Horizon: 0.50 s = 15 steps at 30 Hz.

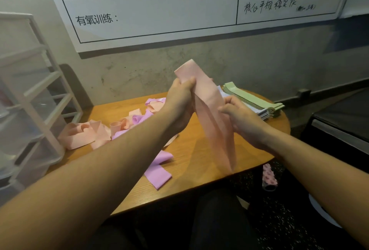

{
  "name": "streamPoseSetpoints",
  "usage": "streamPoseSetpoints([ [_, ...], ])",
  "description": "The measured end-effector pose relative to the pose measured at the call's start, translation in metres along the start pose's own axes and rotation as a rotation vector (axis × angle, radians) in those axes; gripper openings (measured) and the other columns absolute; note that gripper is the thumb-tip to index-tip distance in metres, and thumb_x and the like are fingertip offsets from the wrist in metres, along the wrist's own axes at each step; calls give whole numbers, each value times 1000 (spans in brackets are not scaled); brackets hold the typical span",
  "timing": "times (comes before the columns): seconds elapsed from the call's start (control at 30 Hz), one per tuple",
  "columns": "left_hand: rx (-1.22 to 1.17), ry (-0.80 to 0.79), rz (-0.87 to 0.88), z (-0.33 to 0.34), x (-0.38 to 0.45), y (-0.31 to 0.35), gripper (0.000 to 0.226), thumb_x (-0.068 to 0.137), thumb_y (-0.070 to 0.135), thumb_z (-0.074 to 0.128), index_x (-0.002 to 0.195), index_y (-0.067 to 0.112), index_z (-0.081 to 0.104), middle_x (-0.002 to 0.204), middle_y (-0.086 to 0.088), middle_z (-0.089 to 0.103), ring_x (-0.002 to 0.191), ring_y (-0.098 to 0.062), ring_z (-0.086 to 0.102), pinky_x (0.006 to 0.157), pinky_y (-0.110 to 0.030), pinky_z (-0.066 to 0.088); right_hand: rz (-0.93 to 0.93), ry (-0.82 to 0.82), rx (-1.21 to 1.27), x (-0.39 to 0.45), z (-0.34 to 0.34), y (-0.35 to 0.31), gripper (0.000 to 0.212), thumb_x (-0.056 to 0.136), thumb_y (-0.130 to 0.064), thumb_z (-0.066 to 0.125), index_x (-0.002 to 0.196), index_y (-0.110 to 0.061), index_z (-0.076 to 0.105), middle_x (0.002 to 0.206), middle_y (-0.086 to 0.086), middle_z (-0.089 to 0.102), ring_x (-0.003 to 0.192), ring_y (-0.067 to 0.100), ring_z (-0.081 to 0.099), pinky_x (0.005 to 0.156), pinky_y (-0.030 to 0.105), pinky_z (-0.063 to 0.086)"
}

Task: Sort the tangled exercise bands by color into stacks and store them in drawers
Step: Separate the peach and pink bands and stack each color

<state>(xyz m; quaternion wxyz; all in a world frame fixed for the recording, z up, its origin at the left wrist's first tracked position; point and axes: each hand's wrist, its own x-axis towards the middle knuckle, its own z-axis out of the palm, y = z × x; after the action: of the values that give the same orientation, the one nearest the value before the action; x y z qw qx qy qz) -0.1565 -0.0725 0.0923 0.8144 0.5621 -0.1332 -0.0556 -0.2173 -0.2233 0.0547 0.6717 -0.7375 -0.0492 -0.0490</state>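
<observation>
A pale pink exercise band (207, 98) is held up over the wooden table (201, 172). My left hand (179, 100) grips it near its top end. My right hand (237, 114) pinches its right edge lower down, and the rest hangs toward the table's front. A tangle of pink bands (85, 132) and purple bands (157, 170) lies on the table's left and middle. A flat stack of green bands (251, 98) sits at the back right, on top of a stack of white bands (263, 114).
A white plastic drawer unit (26, 98) stands at the left against the table. A whiteboard (179, 14) hangs on the wall behind. A pink patterned item (268, 178) lies on the dark floor at right, beside dark furniture (343, 122).
</observation>
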Motion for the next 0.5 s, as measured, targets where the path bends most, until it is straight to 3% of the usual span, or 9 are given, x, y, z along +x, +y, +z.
streamPoseSetpoints([
  [0.13,-63,14,-74,0,4,-2,35,104,7,37,138,2,44,117,-15,72,89,-26,75,74,-41,62,50,-11,-71,-4,1,11,10,98,-25,55,90,-22,50,78,4,54,71,21,48,57,30,36],
  [0.27,-152,63,-134,-1,8,-6,44,98,-2,36,141,6,41,120,-15,70,89,-26,76,69,-40,62,70,-47,-97,-4,2,18,7,101,-30,56,100,-24,53,92,2,67,71,9,62,52,21,44],
  [0.4,-182,149,-201,-3,17,-11,47,96,-3,33,141,2,47,126,-16,67,88,-21,75,61,-34,61,146,-34,-93,-1,6,28,20,101,-32,53,119,-34,46,111,5,66,92,16,65,66,29,51],
  [0.5,-223,208,-275,-4,28,-17,44,99,6,31,136,0,54,130,-14,66,93,-20,71,65,-31,58,205,-69,-119,1,6,34,27,101,-33,51,127,-35,46,115,3,67,105,22,67,91,48,57],
])
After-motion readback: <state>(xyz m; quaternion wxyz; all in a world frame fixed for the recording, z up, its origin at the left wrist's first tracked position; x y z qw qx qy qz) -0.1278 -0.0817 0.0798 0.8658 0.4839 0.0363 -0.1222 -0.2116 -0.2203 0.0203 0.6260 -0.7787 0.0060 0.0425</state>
